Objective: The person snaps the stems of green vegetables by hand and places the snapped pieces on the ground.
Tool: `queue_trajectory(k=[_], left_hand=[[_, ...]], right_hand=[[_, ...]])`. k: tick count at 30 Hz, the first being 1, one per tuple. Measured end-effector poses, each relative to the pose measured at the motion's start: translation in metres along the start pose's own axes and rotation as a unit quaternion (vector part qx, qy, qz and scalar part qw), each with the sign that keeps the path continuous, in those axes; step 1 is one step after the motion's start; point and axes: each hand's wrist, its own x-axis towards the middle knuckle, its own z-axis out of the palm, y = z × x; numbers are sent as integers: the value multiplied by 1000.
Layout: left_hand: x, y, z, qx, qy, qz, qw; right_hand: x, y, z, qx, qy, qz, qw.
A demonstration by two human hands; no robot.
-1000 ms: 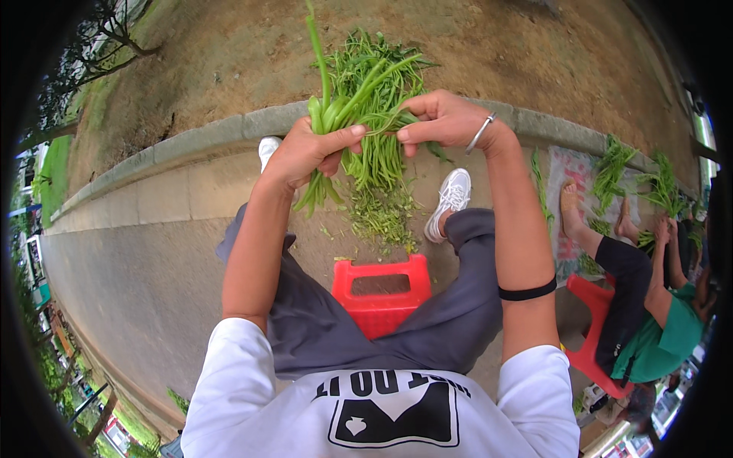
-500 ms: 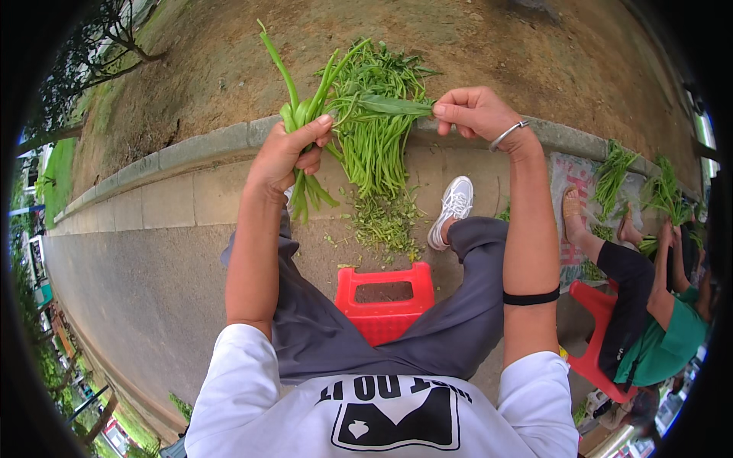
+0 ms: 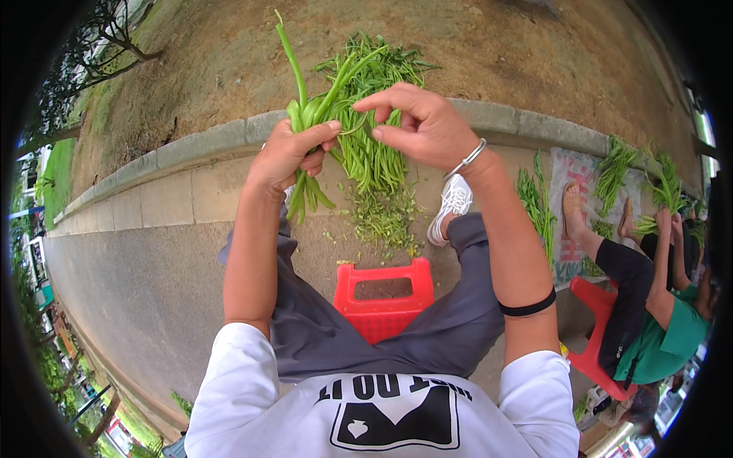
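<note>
Left hand (image 3: 286, 156) fingers clamped on upright stem bundle (image 3: 305, 114) (tips skyward), right hand (image 3: 420, 126) fingers pinching one stem

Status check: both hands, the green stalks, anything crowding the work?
Left hand shut on bundle of green stalks, upright. Right hand pinching one stalk at the bundle. Trimmings pile on the ground beneath; another person's foot off right, apart.
</note>
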Motion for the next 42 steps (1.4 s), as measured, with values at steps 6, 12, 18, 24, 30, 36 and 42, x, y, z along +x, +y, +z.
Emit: queue_trajectory(k=[6,12,18,24,30,36,42], left_hand=[[4,2,2,-45,-26,-13,999],[2,5,-2,-84,-33,-20,996],[2,3,-1,-87,-43,-30,995],[4,0,-1,-94,-51,-26,994],[4,-1,0,-90,-51,-23,994],[6,-5,-1,-93,-37,-26,995],[3,2,7,-61,-32,-38,997]], right_hand=[[-4,33,7,-109,-42,-30,993],[-5,30,-11,52,-145,151,976],[-1,19,-9,180,-110,134,968],[1,15,2,151,-134,144,969],[-1,28,11,118,-125,136,976],[-1,26,10,73,-80,122,987],[2,24,6,13,34,93,995]])
